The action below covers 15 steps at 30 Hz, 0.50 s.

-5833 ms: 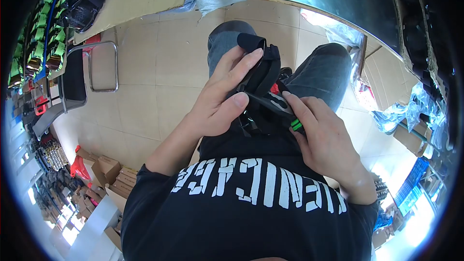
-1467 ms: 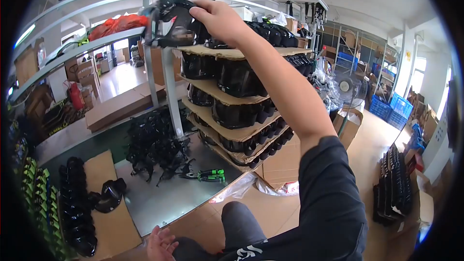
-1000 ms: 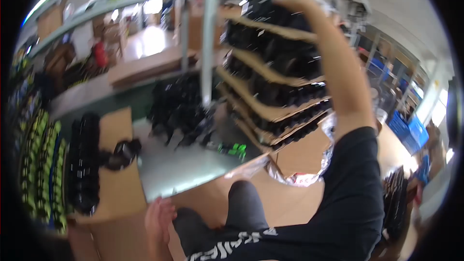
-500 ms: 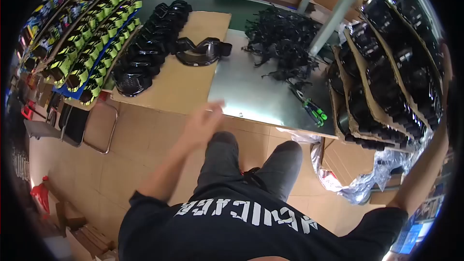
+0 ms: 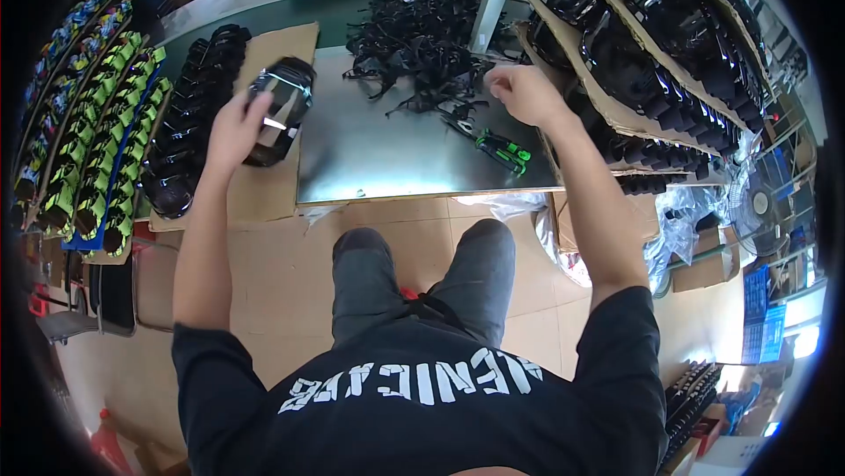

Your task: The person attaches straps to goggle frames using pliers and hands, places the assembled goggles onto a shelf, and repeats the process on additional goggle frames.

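Note:
My left hand (image 5: pixel 236 131) grips a pair of black goggles (image 5: pixel 289 93) by its near side. The goggles are tilted up on edge over the cardboard sheet (image 5: pixel 266 46), and their lens shines. Beside the right edge of a tangled heap of small black strap-like parts (image 5: pixel 414 40) is my right hand (image 5: pixel 528 95). Its fingers are curled together; whatever is between them, if anything, is too small to make out. Green-handled pliers (image 5: pixel 505 150) lie on the metal tabletop (image 5: pixel 378 159) just below that hand.
A row of black goggles (image 5: pixel 195 110) stands left of the cardboard. Farther left are rows of yellow-green goggles (image 5: pixel 92 154). On the right, stacked black goggles (image 5: pixel 634 71) sit between cardboard dividers (image 5: pixel 607 102). A grey post (image 5: pixel 497 0) rises behind the heap.
My left hand has moved onto the goggles, which were lying flat and are now tilted up. My right hand has come from the far-right stack to beside the heap. The view has turned right.

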Motion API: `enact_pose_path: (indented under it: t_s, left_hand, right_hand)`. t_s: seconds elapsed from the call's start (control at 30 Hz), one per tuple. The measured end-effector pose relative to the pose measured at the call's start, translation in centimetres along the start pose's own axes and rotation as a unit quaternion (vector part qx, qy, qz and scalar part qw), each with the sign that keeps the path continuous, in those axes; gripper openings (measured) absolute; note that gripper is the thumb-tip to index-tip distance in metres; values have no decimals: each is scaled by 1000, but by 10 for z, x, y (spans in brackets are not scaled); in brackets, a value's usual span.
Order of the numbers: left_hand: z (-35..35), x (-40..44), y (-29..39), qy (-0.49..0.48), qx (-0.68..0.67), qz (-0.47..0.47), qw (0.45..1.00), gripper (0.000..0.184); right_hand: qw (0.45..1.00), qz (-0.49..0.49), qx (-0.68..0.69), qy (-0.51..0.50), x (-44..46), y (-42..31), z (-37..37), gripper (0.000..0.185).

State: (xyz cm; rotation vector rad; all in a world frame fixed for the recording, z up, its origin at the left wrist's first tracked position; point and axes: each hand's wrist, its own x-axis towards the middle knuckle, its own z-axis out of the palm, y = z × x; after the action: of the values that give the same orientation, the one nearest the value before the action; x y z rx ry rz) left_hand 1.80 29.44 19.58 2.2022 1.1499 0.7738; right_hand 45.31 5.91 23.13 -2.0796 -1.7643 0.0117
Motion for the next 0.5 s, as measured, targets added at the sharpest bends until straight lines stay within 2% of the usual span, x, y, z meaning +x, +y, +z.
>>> enact_pose_path:
  t_s: [0.03,0.07,0.13,0.2,0.27,0.3,0.37,0.4,0.47,0.5]
  left_hand:
    - [-3,-21,3,1,-184,-33,982,41]
    - [-5,-47,4,2,-361,-64,931,42]
    - [13,-103,8,17,-495,-134,858,42]
    - [47,-157,29,84,-514,-210,827,34]
    - [43,-204,1,-138,-497,-175,839,39]
    - [48,-222,-5,-140,-497,-180,837,39]
    - [60,-250,-10,-118,-590,-222,767,40]
    - [63,-261,-7,-118,-591,-227,765,40]
    - [66,-275,-1,-76,-662,-268,696,39]
    - [68,-280,-3,-69,-673,-282,680,36]
  right_hand:
    - [1000,7,-21,3,7,16,15,24]
    - [1000,8,-21,4,14,28,28,24]
    - [998,-61,13,-21,23,46,56,25]
    - [997,-60,21,-54,33,51,77,32]
    - [989,-3,-71,-130,38,47,92,38]
    - [988,-7,-59,-141,46,62,106,41]
    - [980,-2,-81,-182,62,65,102,42]
    - [970,1,-102,-219,64,61,98,44]
    - [973,-10,-101,-207,64,59,87,40]
    - [977,-4,-71,-199,66,57,81,37]
